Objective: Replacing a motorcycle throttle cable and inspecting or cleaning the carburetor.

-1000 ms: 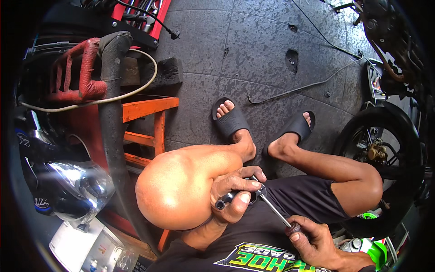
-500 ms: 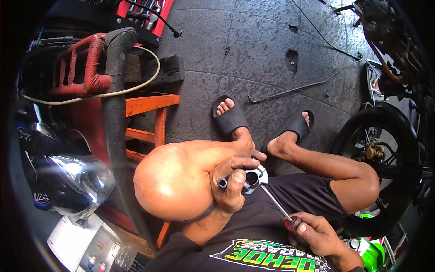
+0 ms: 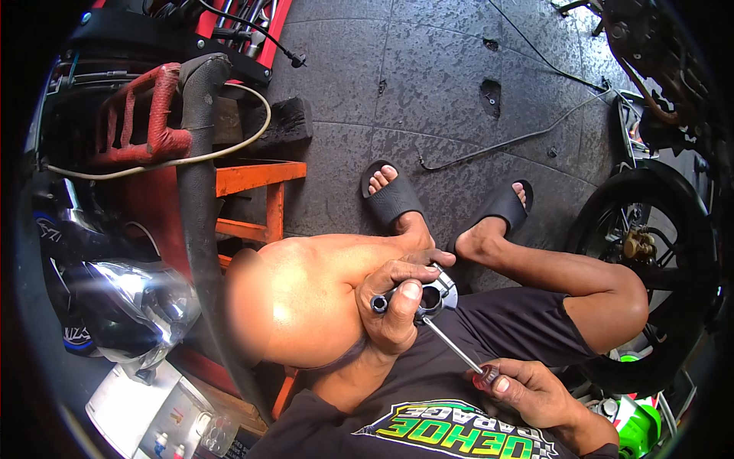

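Your left hand (image 3: 388,325) is closed round a silver-and-black metal part (image 3: 448,295), thumb and fingers clamping it, round opening facing up, dark tubular end poking out on the palm side. Part sits over your lap, just beside your bent left leg (image 3: 317,294). Your right hand (image 3: 535,394) grips a screwdriver (image 3: 457,349) by its red handle, fingers tight, shaft slanting up-left. Tip is at the part's lower edge; can't tell if it's seated in anything. Around you: orange stand (image 3: 248,180) on your left, shiny headlight unit (image 3: 141,306) beyond it, black tyre (image 3: 657,182) on your right, thin dark cable (image 3: 527,138) on the floor ahead of your sandals (image 3: 394,205)
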Action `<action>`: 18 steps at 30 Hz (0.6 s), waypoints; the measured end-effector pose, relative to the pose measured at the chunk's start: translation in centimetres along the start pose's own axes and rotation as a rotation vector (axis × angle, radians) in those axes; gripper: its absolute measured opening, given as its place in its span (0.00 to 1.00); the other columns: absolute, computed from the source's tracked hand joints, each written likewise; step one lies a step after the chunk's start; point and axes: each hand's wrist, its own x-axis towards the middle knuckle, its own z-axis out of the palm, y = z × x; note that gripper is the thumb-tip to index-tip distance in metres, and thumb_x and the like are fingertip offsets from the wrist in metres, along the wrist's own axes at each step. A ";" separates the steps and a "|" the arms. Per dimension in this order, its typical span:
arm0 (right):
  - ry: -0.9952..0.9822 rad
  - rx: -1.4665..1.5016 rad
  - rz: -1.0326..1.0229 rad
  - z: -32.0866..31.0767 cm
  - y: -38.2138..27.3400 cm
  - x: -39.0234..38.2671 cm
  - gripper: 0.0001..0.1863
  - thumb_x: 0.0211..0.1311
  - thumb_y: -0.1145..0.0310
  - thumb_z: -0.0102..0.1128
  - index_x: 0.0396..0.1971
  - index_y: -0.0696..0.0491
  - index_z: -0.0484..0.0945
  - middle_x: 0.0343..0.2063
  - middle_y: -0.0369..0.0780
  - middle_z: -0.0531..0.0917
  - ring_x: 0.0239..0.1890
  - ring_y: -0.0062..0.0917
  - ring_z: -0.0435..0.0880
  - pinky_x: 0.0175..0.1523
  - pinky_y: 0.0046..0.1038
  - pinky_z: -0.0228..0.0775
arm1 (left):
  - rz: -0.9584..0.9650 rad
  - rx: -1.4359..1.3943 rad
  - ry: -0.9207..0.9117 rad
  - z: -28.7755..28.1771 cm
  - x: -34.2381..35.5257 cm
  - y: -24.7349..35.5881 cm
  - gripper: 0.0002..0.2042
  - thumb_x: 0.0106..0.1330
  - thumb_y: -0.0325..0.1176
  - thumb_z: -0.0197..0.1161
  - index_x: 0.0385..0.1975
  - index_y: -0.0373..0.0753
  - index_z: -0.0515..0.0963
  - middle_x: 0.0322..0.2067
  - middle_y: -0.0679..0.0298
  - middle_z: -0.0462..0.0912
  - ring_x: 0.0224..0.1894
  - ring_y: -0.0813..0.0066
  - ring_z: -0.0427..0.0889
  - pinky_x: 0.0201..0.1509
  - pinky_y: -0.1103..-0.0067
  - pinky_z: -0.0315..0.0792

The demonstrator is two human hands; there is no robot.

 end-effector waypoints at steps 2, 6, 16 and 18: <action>-0.014 0.102 0.180 -0.1 0.0 -0.1 0.19 0.74 0.61 0.51 0.53 0.60 0.75 0.28 0.31 0.78 0.28 0.09 0.71 0.32 0.15 0.64 | 0.009 0.000 0.002 -0.1 0.1 0.0 0.12 0.64 0.31 0.53 0.36 0.28 0.78 0.41 0.40 0.83 0.44 0.64 0.82 0.50 0.72 0.75; 0.002 -0.167 -0.046 -0.1 0.2 -0.3 0.24 0.71 0.56 0.55 0.55 0.61 0.72 0.29 0.36 0.80 0.26 0.14 0.76 0.29 0.16 0.67 | 0.022 0.004 -0.001 -0.2 0.1 0.0 0.11 0.63 0.30 0.53 0.36 0.27 0.78 0.41 0.41 0.83 0.45 0.62 0.82 0.50 0.71 0.75; -0.255 0.522 0.081 0.5 0.5 0.6 0.25 0.73 0.54 0.52 0.59 0.57 0.69 0.26 0.48 0.77 0.15 0.20 0.74 0.21 0.18 0.65 | 0.066 0.096 -0.023 0.2 -0.2 0.8 0.10 0.60 0.25 0.51 0.35 0.26 0.77 0.41 0.39 0.83 0.43 0.62 0.83 0.48 0.73 0.76; -0.145 0.361 0.099 0.8 -0.3 -0.1 0.24 0.74 0.54 0.49 0.58 0.57 0.70 0.26 0.43 0.77 0.16 0.17 0.72 0.21 0.17 0.64 | 0.081 0.104 -0.023 0.3 0.0 0.9 0.10 0.62 0.26 0.51 0.35 0.27 0.77 0.41 0.38 0.83 0.43 0.59 0.83 0.48 0.71 0.76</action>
